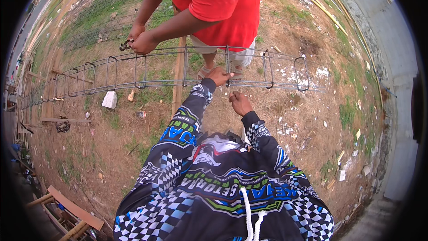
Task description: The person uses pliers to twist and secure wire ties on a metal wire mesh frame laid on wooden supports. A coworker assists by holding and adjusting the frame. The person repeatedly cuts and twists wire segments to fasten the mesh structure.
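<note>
A long steel rebar cage (160,83), made of thin bars with square stirrups, runs across in front of me. My left hand (218,76) is closed at its near side, with fingers and thumb on a stirrup (228,60). Just below the near bars, apart from the cage, is my right hand (241,103). Its fingers are curled in a pinch, and whatever they may hold is too small to make out. Across the cage stands a person in a red shirt (223,9), whose hands grip dark pincers (125,45) by the far top bar.
Under the cage lies a wooden beam (179,91). A white block (109,100) sits on the dirt at left, near a wooden frame (67,120). White rubble (290,127) is scattered at right, before a concrete wall (403,85). Planks (76,207) lie at lower left.
</note>
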Demonstrator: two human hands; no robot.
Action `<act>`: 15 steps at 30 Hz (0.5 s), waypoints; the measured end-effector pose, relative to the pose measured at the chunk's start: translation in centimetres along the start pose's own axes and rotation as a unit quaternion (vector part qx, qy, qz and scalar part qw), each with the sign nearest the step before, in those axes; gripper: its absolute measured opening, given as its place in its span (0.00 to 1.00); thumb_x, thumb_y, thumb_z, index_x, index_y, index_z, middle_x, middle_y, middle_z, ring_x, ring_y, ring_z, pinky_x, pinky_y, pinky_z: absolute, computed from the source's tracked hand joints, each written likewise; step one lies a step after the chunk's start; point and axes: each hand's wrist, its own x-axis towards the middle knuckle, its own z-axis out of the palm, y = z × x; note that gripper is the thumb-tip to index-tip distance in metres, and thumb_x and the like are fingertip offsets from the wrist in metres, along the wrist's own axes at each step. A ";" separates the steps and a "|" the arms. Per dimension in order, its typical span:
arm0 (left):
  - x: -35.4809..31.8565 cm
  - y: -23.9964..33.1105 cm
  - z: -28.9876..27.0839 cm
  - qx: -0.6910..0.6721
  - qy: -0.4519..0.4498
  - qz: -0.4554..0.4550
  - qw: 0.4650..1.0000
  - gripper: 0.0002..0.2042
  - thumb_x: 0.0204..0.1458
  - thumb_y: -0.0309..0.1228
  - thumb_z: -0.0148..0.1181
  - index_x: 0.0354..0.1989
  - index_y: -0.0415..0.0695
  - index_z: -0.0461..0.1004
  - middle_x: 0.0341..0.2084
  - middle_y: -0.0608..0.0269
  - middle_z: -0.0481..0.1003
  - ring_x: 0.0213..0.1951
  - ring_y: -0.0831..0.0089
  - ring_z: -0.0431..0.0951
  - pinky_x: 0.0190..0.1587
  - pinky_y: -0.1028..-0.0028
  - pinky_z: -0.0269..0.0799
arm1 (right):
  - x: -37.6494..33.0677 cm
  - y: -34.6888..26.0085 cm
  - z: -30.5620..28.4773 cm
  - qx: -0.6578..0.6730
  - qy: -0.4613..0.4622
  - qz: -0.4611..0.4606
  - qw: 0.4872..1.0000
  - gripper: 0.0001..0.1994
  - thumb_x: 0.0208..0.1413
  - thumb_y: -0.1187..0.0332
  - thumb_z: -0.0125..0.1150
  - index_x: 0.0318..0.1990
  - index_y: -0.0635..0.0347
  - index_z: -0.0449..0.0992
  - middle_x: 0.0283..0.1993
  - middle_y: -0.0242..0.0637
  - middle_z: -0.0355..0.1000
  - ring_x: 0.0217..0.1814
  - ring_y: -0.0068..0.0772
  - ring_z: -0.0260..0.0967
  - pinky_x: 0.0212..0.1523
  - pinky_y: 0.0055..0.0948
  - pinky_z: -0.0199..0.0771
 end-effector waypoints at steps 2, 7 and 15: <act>-0.1 0.1 0.0 0.014 0.006 -0.011 1.000 0.27 0.52 0.58 0.56 0.28 0.43 0.83 0.20 0.54 0.79 0.33 0.59 0.81 0.41 0.60 0.72 | -0.6 -1.2 -0.3 0.196 -0.022 0.057 0.979 0.14 0.62 0.61 0.50 0.35 0.64 0.73 0.21 0.40 0.70 0.18 0.41 0.66 0.21 0.37 0.65; 0.1 0.1 -0.4 -0.033 -0.031 -0.018 0.999 0.27 0.52 0.58 0.56 0.28 0.43 0.83 0.21 0.53 0.78 0.33 0.58 0.80 0.41 0.60 0.72 | -1.0 -7.6 -5.9 0.582 -0.112 0.246 0.767 0.05 0.65 0.68 0.48 0.38 0.58 0.67 0.15 0.18 0.47 0.11 0.12 0.40 0.12 0.19 0.39; -3.2 2.3 -0.9 0.047 0.100 -0.030 0.993 0.30 0.54 0.59 0.53 0.23 0.41 0.80 0.18 0.53 0.77 0.31 0.55 0.79 0.40 0.58 0.72 | -2.2 -4.2 -10.8 0.551 -0.239 0.069 0.796 0.46 0.62 0.32 0.28 0.60 0.76 0.65 0.31 0.47 0.77 0.28 0.36 0.74 0.34 0.27 0.75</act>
